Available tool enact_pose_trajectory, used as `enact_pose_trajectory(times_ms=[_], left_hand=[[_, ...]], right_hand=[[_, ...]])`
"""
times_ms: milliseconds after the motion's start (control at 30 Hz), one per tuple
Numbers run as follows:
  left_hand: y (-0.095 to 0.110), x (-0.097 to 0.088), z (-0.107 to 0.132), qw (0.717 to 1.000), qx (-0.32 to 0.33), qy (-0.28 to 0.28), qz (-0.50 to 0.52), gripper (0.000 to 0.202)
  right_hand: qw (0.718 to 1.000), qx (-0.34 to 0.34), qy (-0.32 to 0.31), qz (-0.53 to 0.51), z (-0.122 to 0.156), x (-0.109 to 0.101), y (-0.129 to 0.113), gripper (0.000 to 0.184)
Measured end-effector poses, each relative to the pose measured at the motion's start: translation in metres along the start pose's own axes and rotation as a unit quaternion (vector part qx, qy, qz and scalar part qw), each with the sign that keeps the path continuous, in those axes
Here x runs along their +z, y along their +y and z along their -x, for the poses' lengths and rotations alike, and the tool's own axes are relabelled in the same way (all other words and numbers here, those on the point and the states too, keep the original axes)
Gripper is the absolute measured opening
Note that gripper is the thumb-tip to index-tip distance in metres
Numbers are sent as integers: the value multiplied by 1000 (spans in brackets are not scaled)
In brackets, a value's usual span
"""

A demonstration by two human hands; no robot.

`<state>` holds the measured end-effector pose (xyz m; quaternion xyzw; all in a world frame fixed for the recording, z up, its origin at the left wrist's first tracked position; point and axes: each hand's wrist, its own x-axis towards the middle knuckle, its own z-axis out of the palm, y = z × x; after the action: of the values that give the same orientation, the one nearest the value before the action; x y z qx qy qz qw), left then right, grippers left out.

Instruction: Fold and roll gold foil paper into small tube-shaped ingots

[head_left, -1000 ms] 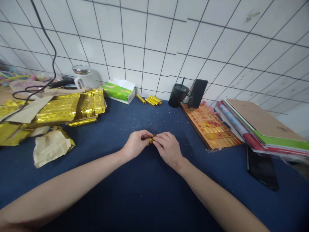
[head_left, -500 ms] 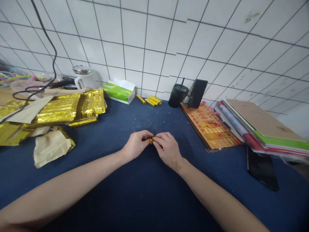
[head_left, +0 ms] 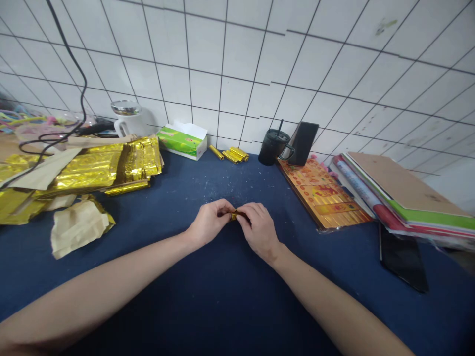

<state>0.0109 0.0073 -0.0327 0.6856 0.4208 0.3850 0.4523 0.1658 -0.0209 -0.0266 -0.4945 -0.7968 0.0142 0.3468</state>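
Note:
A small gold foil piece [head_left: 234, 214] shows between my two hands in the middle of the dark blue table [head_left: 208, 296]. My left hand [head_left: 209, 221] is closed, its fingertips pinching the piece's left end. From the right, my right hand [head_left: 259, 228] is closed too, fingers curled over the other end. Most of the piece is hidden by my fingers. Several finished gold foil rolls [head_left: 232, 154] lie by the tiled wall behind.
A stack of gold foil sheets [head_left: 100, 168] and crumpled paper [head_left: 77, 225] sit at the left. A green tissue box [head_left: 181, 140], a white mug [head_left: 130, 120] and a black cup [head_left: 272, 146] line the wall. Printed paper packs [head_left: 322, 194], folders [head_left: 401, 198] and a black phone [head_left: 403, 257] lie right.
My right hand's fingers have curled a little further over the gold piece; both hands stay in the same spot.

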Motion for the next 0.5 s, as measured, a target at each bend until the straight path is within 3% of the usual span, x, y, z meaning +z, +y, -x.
enact_pose_trajectory(times_ms=[300,500], left_hand=[[17,0,3,1000,-17,-7,19,13],[13,2,1,998,-22,4,51,14]], right_hand=[[999,25,39,-21,-1,2,6,11],[995,52,40,-75,0,1,4,8]])
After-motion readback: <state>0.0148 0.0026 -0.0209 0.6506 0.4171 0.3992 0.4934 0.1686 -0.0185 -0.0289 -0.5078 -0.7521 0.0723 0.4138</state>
